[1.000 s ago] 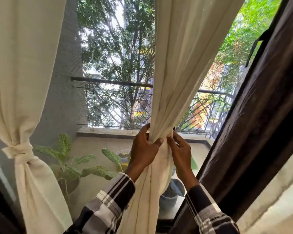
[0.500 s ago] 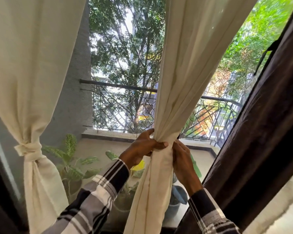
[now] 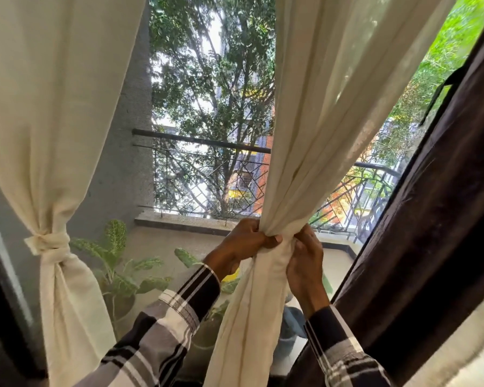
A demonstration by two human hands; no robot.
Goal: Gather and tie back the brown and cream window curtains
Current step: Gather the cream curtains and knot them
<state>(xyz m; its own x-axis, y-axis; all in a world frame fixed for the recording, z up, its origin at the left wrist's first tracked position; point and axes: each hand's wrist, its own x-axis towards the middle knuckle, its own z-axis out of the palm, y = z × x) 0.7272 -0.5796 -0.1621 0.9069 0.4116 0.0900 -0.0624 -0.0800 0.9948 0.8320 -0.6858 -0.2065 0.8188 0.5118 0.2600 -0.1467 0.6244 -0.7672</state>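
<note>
A cream curtain (image 3: 316, 113) hangs down the middle of the window, bunched into a narrow waist. My left hand (image 3: 242, 244) grips that waist from the left, thumb across the front. My right hand (image 3: 305, 263) pinches the same bunch from the right, fingers curled into the cloth. Below my hands the cream fabric falls loose. A second cream curtain (image 3: 48, 113) on the left is tied with a cream knot (image 3: 46, 243). A dark brown curtain (image 3: 436, 213) hangs loose along the right side.
Behind the glass lies a balcony with a black metal railing (image 3: 201, 141), leafy potted plants (image 3: 118, 269) and a grey pot (image 3: 288, 331). A grey wall (image 3: 123, 152) stands at left. Trees fill the background.
My hands have closed tighter on the middle cream curtain, squeezing it into a narrower bunch; my left hand rolled over the front. The view shifted slightly left.
</note>
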